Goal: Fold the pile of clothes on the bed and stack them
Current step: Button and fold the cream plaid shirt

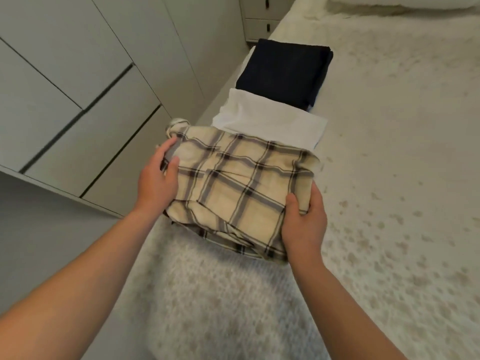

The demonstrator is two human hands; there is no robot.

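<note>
A person's two bare hands hold a folded plaid shirt (233, 193) at the centre of the frame, above the near left edge of a bed (389, 178) covered in a cream, faintly spotted spread. The left hand (158, 178) lies against the shirt's left side, thumb on top and fingers out of sight beneath the cloth, so its grip cannot be fully read; a small grey striped patch shows at the thumb, too blurred to identify. The right hand (304, 219) grips the shirt's right edge, thumb pressed on top and fingers curled under. The shirt's lower folds hang loose and uneven, and its underside is hidden. Just beyond it, toward upper centre, a folded white garment (270, 120) lies on the bed, its near edge covered by the shirt; a folded dark navy garment (285, 71) rests on its far end, with a sliver of blue cloth showing at the right beneath. Pale wardrobe doors (78, 87) fill the upper left, streaked by motion blur. A small drawer unit (262, 19) with dark handles is cut off at the top edge, as is a pillow (402, 2) at upper right. No labels or writing can be read.
</note>
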